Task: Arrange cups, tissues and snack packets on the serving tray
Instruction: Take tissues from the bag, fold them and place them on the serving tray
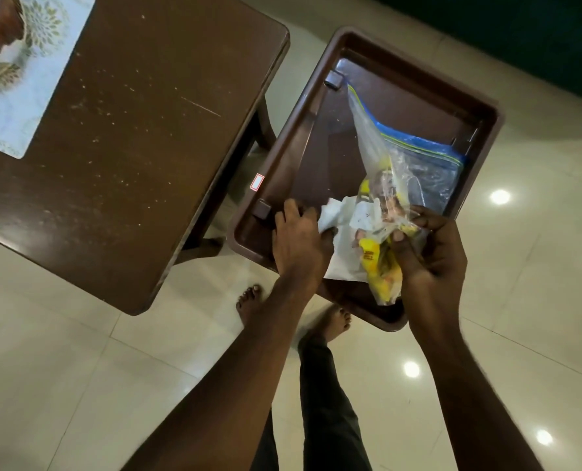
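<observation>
Head view, near field: two bare forearms extend over a tiled floor [78,351], with both bare feet visible below. Left hand [299,243] grips white tissues [342,232] at the near edge of the brown serving tray [282,158]. Right hand [432,246] is closed on a clear zip bag [381,171] containing yellow snack packets [379,263]; the bag rises tilted above the tray interior. A second, blue-tinted zip bag [432,164] lies flat on the tray floor behind it. Far left, beside the tray, a dark brown tabletop [140,130] carries a patterned mat [14,96].
</observation>
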